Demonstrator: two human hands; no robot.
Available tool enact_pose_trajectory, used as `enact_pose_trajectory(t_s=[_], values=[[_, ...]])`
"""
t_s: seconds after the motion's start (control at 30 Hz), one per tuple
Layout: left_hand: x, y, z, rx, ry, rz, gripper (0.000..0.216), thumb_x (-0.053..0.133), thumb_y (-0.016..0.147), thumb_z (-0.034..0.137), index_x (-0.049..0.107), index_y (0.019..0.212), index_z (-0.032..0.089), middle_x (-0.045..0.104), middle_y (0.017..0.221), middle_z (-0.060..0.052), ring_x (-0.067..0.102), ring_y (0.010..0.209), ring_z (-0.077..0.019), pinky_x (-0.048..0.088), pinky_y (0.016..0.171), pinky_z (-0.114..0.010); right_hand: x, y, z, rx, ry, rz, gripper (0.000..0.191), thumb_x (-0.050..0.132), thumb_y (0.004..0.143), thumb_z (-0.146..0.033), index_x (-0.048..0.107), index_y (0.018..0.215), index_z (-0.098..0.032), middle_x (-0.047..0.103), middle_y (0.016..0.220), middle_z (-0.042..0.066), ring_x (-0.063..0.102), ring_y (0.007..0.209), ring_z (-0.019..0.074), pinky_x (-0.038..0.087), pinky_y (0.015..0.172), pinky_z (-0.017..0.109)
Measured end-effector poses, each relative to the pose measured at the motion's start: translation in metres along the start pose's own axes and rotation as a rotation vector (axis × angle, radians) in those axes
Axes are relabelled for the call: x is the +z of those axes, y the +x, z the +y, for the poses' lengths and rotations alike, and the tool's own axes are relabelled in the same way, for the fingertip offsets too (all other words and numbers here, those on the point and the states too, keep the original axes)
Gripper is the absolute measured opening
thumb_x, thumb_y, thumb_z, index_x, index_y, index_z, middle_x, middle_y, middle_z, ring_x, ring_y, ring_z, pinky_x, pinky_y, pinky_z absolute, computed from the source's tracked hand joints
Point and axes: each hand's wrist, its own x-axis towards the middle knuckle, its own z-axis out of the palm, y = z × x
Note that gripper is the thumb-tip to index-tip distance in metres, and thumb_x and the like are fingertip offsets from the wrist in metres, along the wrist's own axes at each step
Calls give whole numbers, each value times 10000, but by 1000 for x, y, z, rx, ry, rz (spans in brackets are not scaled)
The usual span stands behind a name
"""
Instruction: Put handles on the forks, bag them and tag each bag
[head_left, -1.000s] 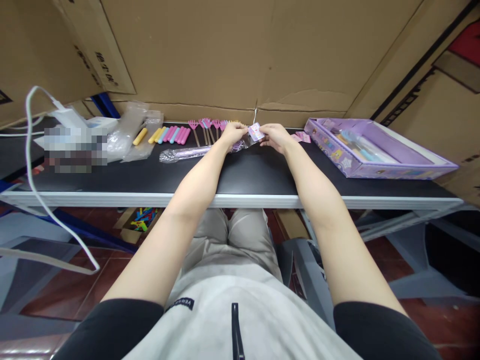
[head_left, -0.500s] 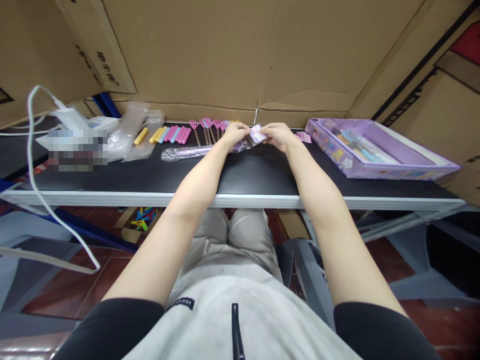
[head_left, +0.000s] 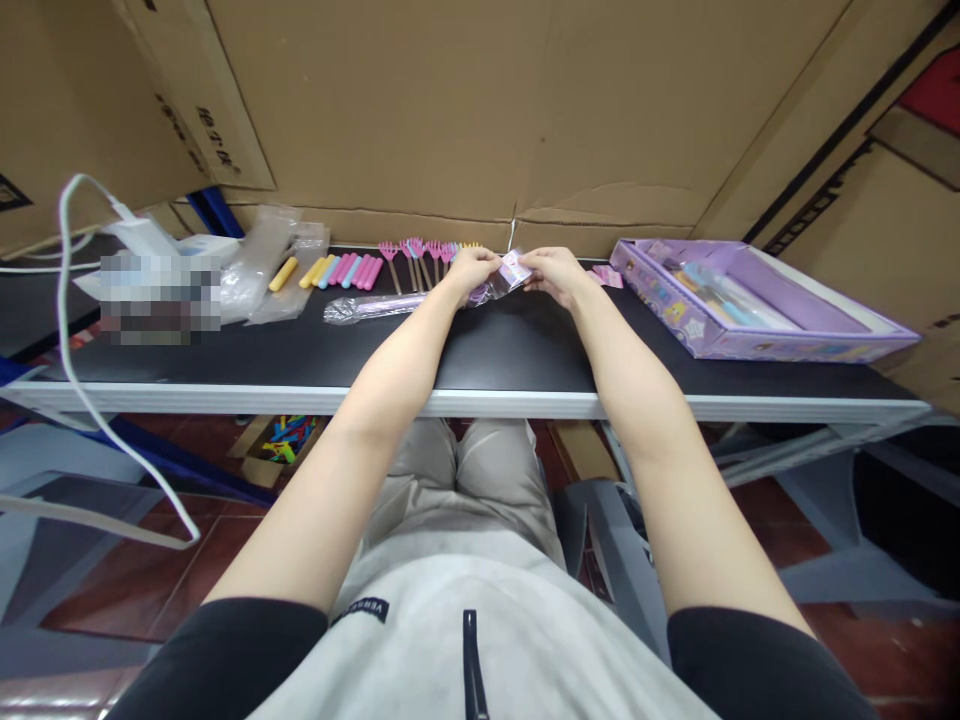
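Observation:
A small pink-and-purple printed card [head_left: 514,268] lies between my two hands, at the end of a clear plastic bag [head_left: 495,289]. A long purple thing [head_left: 382,306] is inside the bag, which stretches left along the table; its kind is unclear. My left hand [head_left: 474,271] is closed on the bag's end, beside the card. My right hand [head_left: 559,272] pinches the card's right edge. Behind my left hand lie several small fork-shaped rods [head_left: 416,262] with pink heads and brown stems.
Pink, blue and yellow handles [head_left: 349,271] lie left of the rods, near clear plastic bags [head_left: 262,265]. More pink cards [head_left: 607,276] lie right of my right hand, beside an open purple box [head_left: 772,345]. A white cable [head_left: 90,400] hangs over the left edge.
My hands hold almost the same place at the bag's end. The card has hardly shifted, and the right fingers have moved very slightly.

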Motion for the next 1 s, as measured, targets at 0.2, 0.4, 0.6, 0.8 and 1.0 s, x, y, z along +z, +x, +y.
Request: enact_pose_trajectory(t_s=[0.2,0.4,0.6,0.8,1.0], values=[[2,4,-3,6,-17,11,336,633,916,-21,635,632,157,582,578,36,514,594,-97,473,734,-241,0,-1,-1,-20,-39,1,330,632,916,32,621,641,-149,604,567,19,551,528,102,465,542,207],[2,1,-1,15,-17,-1,329,643,897,-16,628,618,157,597,618,28,544,643,-115,499,837,-273,0,0,0,-56,-30,8,338,722,834,68,594,613,-154,573,559,-4,528,532,95,468,568,218],[2,5,-6,38,-3,-6,246,674,827,7,653,639,165,641,669,2,631,761,-163,514,919,-309,0,1,1,-62,-25,9,319,790,789,47,602,631,-158,581,600,-5,540,565,102,525,653,269],[2,7,-6,13,-3,2,264,650,863,16,635,647,167,628,651,8,647,777,-160,534,933,-304,2,2,2,-32,-37,-13,295,813,834,-63,600,662,-174,563,563,-15,520,519,98,493,569,234],[2,5,-6,29,14,2,268,654,853,17,639,629,164,614,645,9,613,732,-151,525,881,-294,2,0,1,-47,-36,-7,305,758,849,-8,597,643,-164,557,544,-18,509,512,83,456,533,204]])
